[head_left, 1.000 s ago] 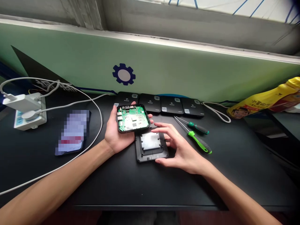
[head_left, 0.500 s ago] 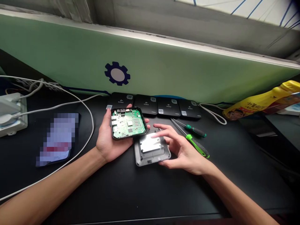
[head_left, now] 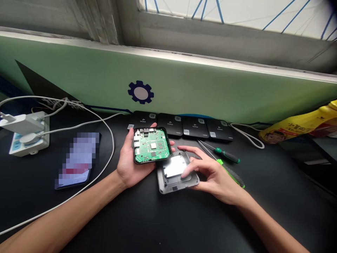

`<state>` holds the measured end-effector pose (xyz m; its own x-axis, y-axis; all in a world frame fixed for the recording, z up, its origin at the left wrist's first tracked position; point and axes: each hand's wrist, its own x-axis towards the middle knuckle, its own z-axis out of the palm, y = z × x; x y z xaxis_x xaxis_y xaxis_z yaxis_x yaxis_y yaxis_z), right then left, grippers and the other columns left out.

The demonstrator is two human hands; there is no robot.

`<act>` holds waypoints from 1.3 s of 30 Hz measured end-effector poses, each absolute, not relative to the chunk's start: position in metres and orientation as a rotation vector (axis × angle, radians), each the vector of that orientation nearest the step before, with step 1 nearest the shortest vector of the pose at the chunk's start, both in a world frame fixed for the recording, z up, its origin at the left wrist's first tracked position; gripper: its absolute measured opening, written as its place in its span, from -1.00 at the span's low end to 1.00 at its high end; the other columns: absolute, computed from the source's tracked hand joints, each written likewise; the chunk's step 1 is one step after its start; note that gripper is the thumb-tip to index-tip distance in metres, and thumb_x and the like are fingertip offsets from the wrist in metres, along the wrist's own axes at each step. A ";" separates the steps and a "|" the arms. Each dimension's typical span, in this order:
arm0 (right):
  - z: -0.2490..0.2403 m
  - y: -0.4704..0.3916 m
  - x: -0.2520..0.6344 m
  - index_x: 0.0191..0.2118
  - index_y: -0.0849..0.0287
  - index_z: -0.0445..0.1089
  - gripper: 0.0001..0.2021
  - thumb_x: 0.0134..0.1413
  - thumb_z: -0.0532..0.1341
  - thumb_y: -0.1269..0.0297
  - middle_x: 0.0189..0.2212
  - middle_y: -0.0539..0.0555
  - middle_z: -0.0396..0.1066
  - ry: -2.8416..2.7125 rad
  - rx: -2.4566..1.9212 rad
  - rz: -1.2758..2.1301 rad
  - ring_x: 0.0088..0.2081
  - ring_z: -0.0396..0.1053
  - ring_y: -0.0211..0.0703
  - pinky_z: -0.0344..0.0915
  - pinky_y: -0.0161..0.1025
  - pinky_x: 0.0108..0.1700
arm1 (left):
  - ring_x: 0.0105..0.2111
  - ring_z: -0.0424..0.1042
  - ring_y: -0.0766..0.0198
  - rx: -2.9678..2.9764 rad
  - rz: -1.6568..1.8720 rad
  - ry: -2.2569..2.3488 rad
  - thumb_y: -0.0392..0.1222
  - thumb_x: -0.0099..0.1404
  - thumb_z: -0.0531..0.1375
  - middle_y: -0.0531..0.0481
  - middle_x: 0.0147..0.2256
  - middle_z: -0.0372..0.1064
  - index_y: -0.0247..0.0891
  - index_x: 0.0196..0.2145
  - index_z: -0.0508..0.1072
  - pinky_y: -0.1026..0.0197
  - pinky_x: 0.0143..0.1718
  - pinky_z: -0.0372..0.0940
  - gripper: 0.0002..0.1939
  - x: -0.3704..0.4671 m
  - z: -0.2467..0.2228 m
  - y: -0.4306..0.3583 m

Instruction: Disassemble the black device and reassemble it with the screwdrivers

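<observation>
An opened black set-top box with a green circuit board (head_left: 152,146) rests in my left hand (head_left: 129,167), which grips it by the sides from beneath. Ports line the board's left and far edges. My right hand (head_left: 210,175) grips the box's dark cover (head_left: 181,182) at its right side, inner face up, with one finger over the inside. A shiny metal plate (head_left: 175,166) is fixed in the cover. The cover's far left corner lies just under the near edge of the open box; whether they touch I cannot tell.
Several closed black boxes (head_left: 195,128) stand in a row along the green partition (head_left: 197,88). Two screwdrivers (head_left: 228,154) lie beyond my right hand. At left are a phone (head_left: 79,160), a power strip (head_left: 39,144) and a white cable (head_left: 113,147); a yellow bottle (head_left: 297,123) lies at right.
The whole view has shifted, so things sit further right and lower. A finger of my right hand has bent down over the cover's inner face. Both hands keep their holds.
</observation>
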<state>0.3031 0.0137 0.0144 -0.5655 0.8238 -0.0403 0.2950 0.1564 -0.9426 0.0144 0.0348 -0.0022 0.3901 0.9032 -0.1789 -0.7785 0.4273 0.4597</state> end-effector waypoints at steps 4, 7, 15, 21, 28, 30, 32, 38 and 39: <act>0.009 0.013 0.302 0.15 -0.17 0.66 -0.70 0.36 0.49 0.12 0.52 0.10 0.26 -1.922 -1.049 1.391 0.40 0.40 0.27 0.55 0.14 0.24 | 0.19 0.64 -0.38 0.324 1.066 0.422 0.44 0.62 0.01 -0.34 0.25 0.60 -0.01 0.60 0.23 -0.49 0.35 0.34 -0.20 0.014 -0.002 0.035; 0.002 0.013 0.299 0.44 -0.19 0.41 -0.46 0.44 0.41 0.14 0.41 0.17 0.40 -1.805 -1.036 1.410 0.23 0.54 0.17 0.59 0.15 0.21 | 0.23 0.61 -0.42 0.303 1.014 0.395 0.46 0.61 0.00 -0.33 0.29 0.56 0.03 0.60 0.22 -0.55 0.36 0.30 -0.19 0.015 -0.003 0.032; -0.018 0.004 0.271 0.26 -0.05 0.51 -0.68 0.53 0.31 0.06 0.19 0.15 0.50 -1.568 -1.146 1.087 -0.15 0.60 -0.09 0.64 -0.06 -0.10 | 0.29 0.56 -0.41 0.181 1.024 0.388 0.39 0.66 -0.04 -0.31 0.35 0.51 -0.02 0.61 0.20 -0.57 0.32 0.36 -0.22 0.020 0.001 0.033; -0.012 -0.006 0.250 0.56 -0.13 0.13 -0.28 0.45 0.39 0.10 0.49 0.21 0.29 -1.529 -1.065 1.096 0.36 0.47 0.09 0.46 0.13 0.42 | 0.32 0.54 -0.36 0.211 1.142 0.374 0.34 0.67 -0.01 -0.23 0.34 0.53 0.02 0.58 0.27 -0.52 0.33 0.39 -0.30 0.029 0.002 0.027; -0.010 -0.017 0.240 0.69 -0.14 -0.30 0.43 -0.05 0.69 0.01 0.52 0.29 0.16 -1.514 -1.148 0.905 0.36 0.43 0.22 0.41 0.20 0.43 | 0.34 0.51 -0.38 0.170 1.162 0.388 0.34 0.68 -0.03 -0.20 0.34 0.54 -0.01 0.56 0.30 -0.48 0.33 0.40 -0.30 0.049 0.020 -0.001; -0.011 -0.018 0.239 0.68 -0.13 -0.27 0.40 -0.04 0.67 0.01 0.43 0.26 0.26 -1.518 -1.191 0.843 0.30 0.46 0.20 0.42 0.20 0.42 | 0.34 0.51 -0.38 0.173 1.168 0.384 0.35 0.68 -0.04 -0.18 0.34 0.54 0.01 0.56 0.30 -0.48 0.34 0.40 -0.30 0.052 0.021 -0.002; -0.009 -0.019 0.238 0.68 -0.09 -0.28 0.34 0.01 0.63 0.04 0.37 0.26 0.31 -1.538 -1.229 0.786 0.30 0.46 0.20 0.39 0.22 0.44 | 0.35 0.51 -0.38 0.172 1.164 0.370 0.35 0.68 -0.05 -0.18 0.35 0.53 0.00 0.57 0.30 -0.47 0.34 0.40 -0.29 0.053 0.021 -0.001; -0.009 -0.009 0.251 0.68 0.07 -0.26 0.28 0.02 0.53 0.08 0.32 0.31 0.38 -1.557 -1.281 0.764 0.25 0.47 0.28 0.34 0.34 0.42 | 0.33 0.52 -0.40 0.185 1.143 0.365 0.38 0.68 -0.06 -0.26 0.35 0.52 0.06 0.59 0.24 -0.54 0.28 0.42 -0.28 0.050 0.017 -0.002; -0.010 -0.005 0.256 0.68 0.08 -0.22 0.26 0.03 0.51 0.05 0.32 0.31 0.40 -1.532 -1.269 0.813 0.23 0.48 0.28 0.34 0.35 0.41 | 0.32 0.53 -0.42 0.189 1.140 0.361 0.39 0.67 -0.06 -0.27 0.34 0.53 0.07 0.59 0.24 -0.58 0.25 0.42 -0.28 0.048 0.016 -0.002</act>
<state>0.2563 -0.0048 -0.0097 -0.0070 0.9677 0.2518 0.3338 0.2397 -0.9117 0.0477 -0.0021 0.0158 0.3684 0.9112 -0.1841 -0.8511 0.4103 0.3276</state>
